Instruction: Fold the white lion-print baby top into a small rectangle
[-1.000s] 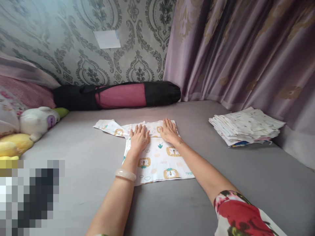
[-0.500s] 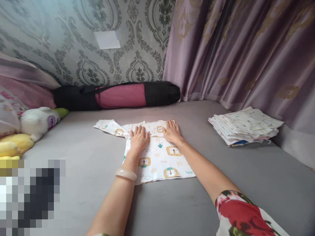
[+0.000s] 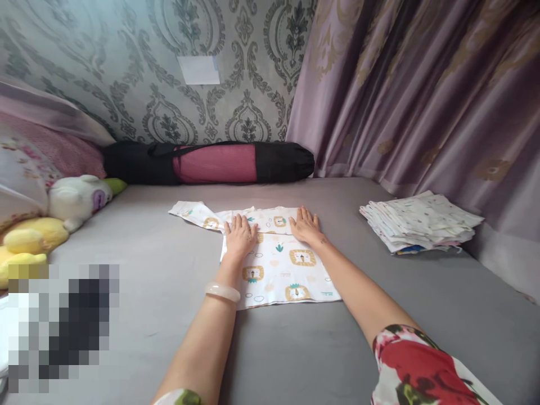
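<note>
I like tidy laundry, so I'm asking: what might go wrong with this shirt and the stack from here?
The shirt might wrinkle or skew if the left hand or right hand, both resting on it, drags the cloth. The outstretched sleeve has no hand on its outer end, so it could bunch or twist. The stack has uneven edges, so its layers may slide if knocked.

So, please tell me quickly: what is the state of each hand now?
Left hand: open, palm down on the shirt, holding nothing.
Right hand: open, palm down at the shirt's upper right side, holding nothing.
</note>
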